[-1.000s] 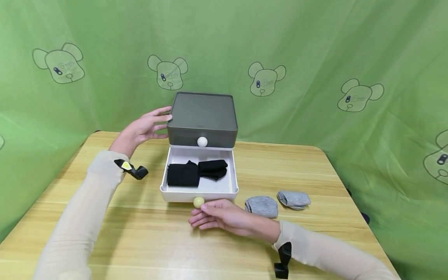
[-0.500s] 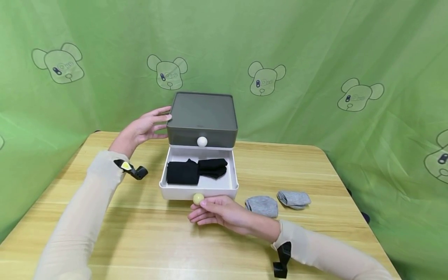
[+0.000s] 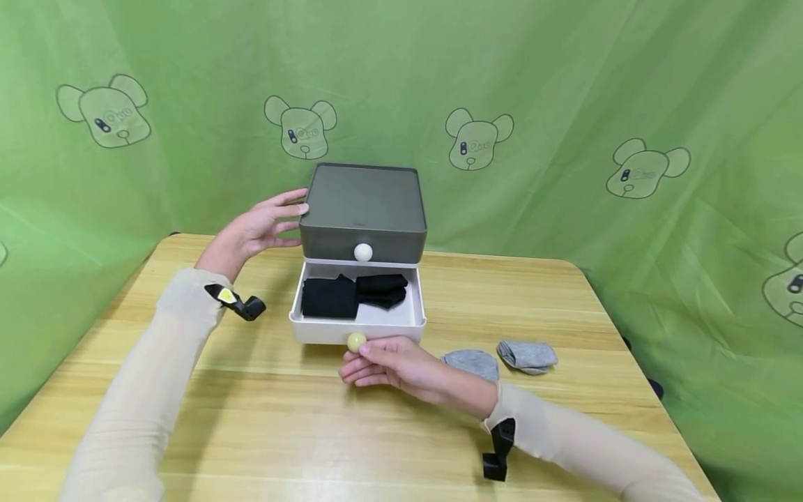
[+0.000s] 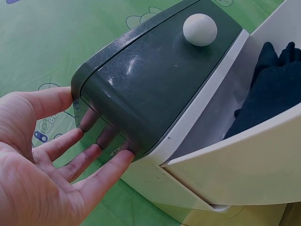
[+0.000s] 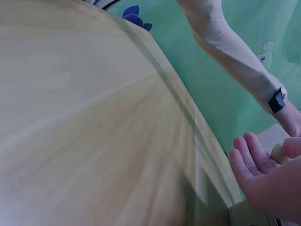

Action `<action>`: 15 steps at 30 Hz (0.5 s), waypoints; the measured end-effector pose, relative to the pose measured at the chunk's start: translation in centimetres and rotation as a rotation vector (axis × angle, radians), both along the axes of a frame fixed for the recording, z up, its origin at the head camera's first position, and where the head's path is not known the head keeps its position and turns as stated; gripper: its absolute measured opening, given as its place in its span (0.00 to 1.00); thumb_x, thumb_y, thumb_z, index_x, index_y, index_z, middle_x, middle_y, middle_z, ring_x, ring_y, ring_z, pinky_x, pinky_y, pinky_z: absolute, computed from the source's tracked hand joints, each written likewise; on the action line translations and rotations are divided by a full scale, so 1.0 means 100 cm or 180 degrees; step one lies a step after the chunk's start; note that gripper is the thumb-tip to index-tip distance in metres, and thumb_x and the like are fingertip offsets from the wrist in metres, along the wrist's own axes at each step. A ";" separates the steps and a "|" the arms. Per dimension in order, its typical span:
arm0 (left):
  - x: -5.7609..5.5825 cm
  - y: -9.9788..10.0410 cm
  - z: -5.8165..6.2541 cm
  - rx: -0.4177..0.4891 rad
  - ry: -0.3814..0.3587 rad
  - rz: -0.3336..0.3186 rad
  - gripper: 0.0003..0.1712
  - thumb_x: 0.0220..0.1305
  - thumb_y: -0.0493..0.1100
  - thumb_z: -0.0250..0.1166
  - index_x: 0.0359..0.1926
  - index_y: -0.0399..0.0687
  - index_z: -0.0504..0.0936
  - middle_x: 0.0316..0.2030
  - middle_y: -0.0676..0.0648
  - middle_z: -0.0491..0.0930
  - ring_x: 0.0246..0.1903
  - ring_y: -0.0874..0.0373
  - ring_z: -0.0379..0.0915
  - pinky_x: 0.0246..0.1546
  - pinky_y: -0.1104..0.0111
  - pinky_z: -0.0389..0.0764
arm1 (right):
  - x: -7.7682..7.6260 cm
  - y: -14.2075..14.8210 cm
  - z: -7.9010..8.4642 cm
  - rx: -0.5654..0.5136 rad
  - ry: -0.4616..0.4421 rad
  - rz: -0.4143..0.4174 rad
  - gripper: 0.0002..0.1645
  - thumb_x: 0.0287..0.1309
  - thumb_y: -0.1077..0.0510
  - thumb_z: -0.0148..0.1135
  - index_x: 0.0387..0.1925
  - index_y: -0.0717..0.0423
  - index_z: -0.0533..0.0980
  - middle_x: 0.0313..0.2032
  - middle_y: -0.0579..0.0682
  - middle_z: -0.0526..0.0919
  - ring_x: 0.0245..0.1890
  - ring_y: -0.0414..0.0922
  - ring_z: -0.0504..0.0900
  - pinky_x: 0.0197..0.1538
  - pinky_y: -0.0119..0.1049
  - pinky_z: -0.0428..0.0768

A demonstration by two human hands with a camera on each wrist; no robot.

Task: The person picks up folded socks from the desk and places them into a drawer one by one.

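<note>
A small two-tier drawer box (image 3: 370, 199), dark grey above and white below, stands on the table. Its white lower drawer (image 3: 326, 332) is pulled partway out. Two folded black socks (image 3: 330, 298) lie side by side inside. My right hand (image 3: 401, 368) pinches the pale yellow knob (image 3: 356, 341) of that drawer between thumb and index finger, the other fingers extended below. Against the left side of the grey tier, my left hand (image 3: 260, 226) rests with spread fingers; the left wrist view shows its fingertips (image 4: 124, 155) touching the glossy wall. The upper drawer, with a white knob (image 4: 200, 29), is closed.
Two folded grey socks (image 3: 528, 356) lie on the wooden table (image 3: 263, 432) to the right of the drawer; my right forearm partly covers the nearer one (image 3: 473, 362). A green curtain (image 3: 389, 63) with mouse-head outlines hangs behind the table.
The lower drawer has slid a little inward, away from me, with the black socks in it and my right hand moving along on the knob. My left hand stays in place.
</note>
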State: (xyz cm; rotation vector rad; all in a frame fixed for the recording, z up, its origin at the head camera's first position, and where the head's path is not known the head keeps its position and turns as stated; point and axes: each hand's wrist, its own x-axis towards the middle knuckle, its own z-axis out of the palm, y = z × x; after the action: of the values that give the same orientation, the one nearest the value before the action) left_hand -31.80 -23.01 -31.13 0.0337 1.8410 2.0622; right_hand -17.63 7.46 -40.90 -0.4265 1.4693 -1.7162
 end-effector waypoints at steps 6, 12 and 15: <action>-0.001 -0.001 -0.002 0.0033 -0.0023 0.0021 0.41 0.75 0.44 0.59 0.81 0.60 0.50 0.54 0.58 0.75 0.79 0.44 0.48 0.78 0.43 0.55 | -0.015 -0.002 0.001 -0.0012 0.0036 0.0001 0.31 0.78 0.55 0.50 0.65 0.81 0.64 0.49 0.54 0.89 0.49 0.43 0.88 0.69 0.54 0.74; -0.002 -0.001 -0.001 0.0020 -0.0020 0.0035 0.41 0.75 0.45 0.59 0.81 0.61 0.50 0.57 0.57 0.74 0.79 0.44 0.49 0.77 0.43 0.56 | -0.030 -0.004 0.002 0.0026 0.0068 -0.0113 0.27 0.78 0.56 0.50 0.62 0.77 0.70 0.47 0.53 0.90 0.48 0.45 0.89 0.68 0.54 0.76; -0.002 -0.002 0.000 0.0007 -0.0013 0.0024 0.41 0.76 0.44 0.58 0.81 0.60 0.49 0.59 0.55 0.72 0.79 0.44 0.49 0.77 0.43 0.57 | -0.036 -0.006 0.002 0.0044 0.0060 -0.0148 0.25 0.78 0.57 0.50 0.62 0.76 0.71 0.46 0.54 0.90 0.47 0.45 0.89 0.69 0.56 0.74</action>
State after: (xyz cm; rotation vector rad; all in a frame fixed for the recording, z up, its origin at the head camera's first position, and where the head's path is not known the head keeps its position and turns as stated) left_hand -31.97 -23.18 -31.17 0.0234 1.8390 2.0679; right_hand -21.22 6.88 -40.71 -0.4050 1.5144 -1.7418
